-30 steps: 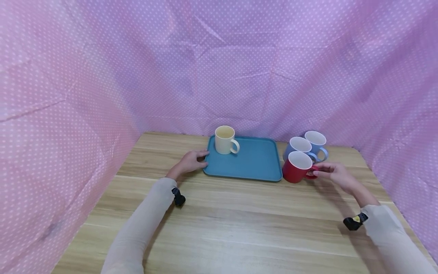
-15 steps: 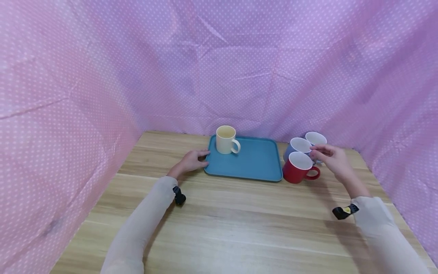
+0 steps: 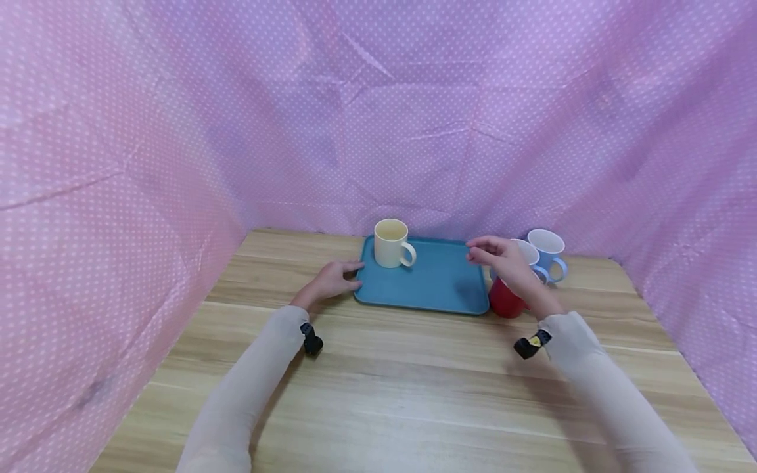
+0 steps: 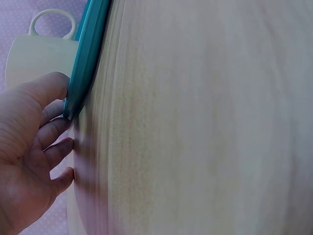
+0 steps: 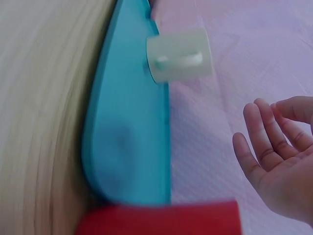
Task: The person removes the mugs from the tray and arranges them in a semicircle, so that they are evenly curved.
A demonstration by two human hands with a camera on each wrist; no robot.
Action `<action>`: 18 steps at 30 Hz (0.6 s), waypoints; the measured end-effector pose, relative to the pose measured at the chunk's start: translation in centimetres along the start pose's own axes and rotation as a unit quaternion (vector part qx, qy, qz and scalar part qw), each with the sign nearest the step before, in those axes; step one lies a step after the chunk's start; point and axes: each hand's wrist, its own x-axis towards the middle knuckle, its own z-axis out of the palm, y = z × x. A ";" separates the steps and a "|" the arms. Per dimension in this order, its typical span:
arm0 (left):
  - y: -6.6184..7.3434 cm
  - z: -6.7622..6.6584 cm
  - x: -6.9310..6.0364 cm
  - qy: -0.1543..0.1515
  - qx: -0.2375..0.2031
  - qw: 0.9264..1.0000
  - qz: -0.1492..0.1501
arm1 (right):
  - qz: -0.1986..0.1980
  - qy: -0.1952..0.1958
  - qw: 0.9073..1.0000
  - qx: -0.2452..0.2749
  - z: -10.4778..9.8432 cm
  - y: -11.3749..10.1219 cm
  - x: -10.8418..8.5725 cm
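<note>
My left hand (image 3: 332, 279) rests at the left rim of a teal tray (image 3: 426, 289), touching it with thumb and fingertips. In the left wrist view the thumb (image 4: 49, 88) lies against the tray edge. A cream mug (image 3: 387, 251) stands upright at the tray's back left. My right hand (image 3: 508, 263) is raised above the tray's right side, holding nothing, fingers loosely bent. Beneath and behind it are a red mug (image 3: 505, 303), partly covered by the hand, and a blue mug (image 3: 526, 251), mostly hidden. Another blue mug (image 3: 547, 246) stands farther back right.
The red and blue mugs stand close together just right of the tray. A wooden table (image 3: 378, 381) carries everything. Pink dotted cloth (image 3: 414, 151) hangs behind the table and along both sides.
My right hand has let go of the red mug's handle, risen and moved left over the mugs to the tray's right side. My left hand stays at the tray's rim.
</note>
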 end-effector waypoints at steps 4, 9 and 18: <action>0.0 0.1 0.0 0.003 -0.004 1.000 -0.006 | 0.028 -0.015 0.999 0.032 2.0 0.6 1.4; -0.1 0.0 0.0 0.005 -0.013 1.000 -0.005 | 0.067 -0.044 0.995 0.065 4.6 1.9 3.1; -0.1 0.1 0.1 0.009 -0.013 1.000 0.000 | 0.100 -0.029 0.989 0.107 8.6 2.7 5.2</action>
